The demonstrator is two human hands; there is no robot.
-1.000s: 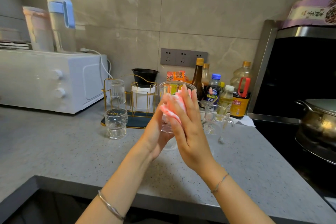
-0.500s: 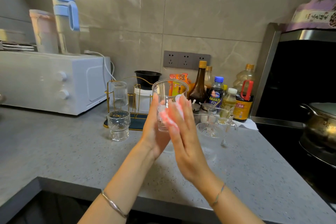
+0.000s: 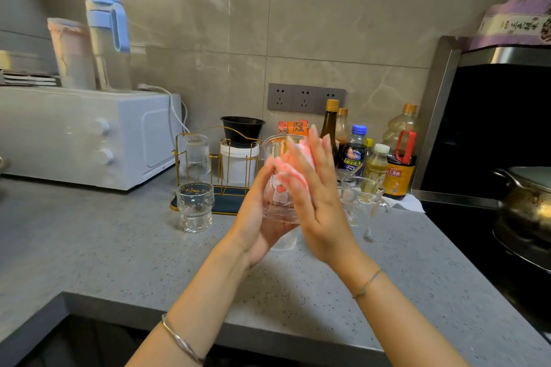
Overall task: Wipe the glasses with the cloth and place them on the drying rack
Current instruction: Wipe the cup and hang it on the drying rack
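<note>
A clear glass (image 3: 278, 202) with a small red print is held upright over the grey counter (image 3: 119, 247) in front of me. My left hand (image 3: 256, 226) cups it from the left and below, thumb along its side. My right hand (image 3: 319, 211) presses a pink cloth (image 3: 293, 170) flat against the glass's right side and rim with straight fingers. The gold wire drying rack (image 3: 219, 158) stands behind, with one ribbed glass (image 3: 195, 155) upside down on it. A stubby textured glass (image 3: 195, 205) stands on the counter before the rack.
A glass mug (image 3: 362, 199) stands right of my hands, and a ribbed glass (image 3: 286, 243) is partly hidden below them. Sauce and oil bottles (image 3: 398, 167) line the wall. A white oven (image 3: 83, 137) sits left, a stove with a metal pot (image 3: 527, 205) right.
My right hand has slid the pink cloth up the glass's side toward the rim. My left hand keeps hold of the glass, which has risen slightly.
</note>
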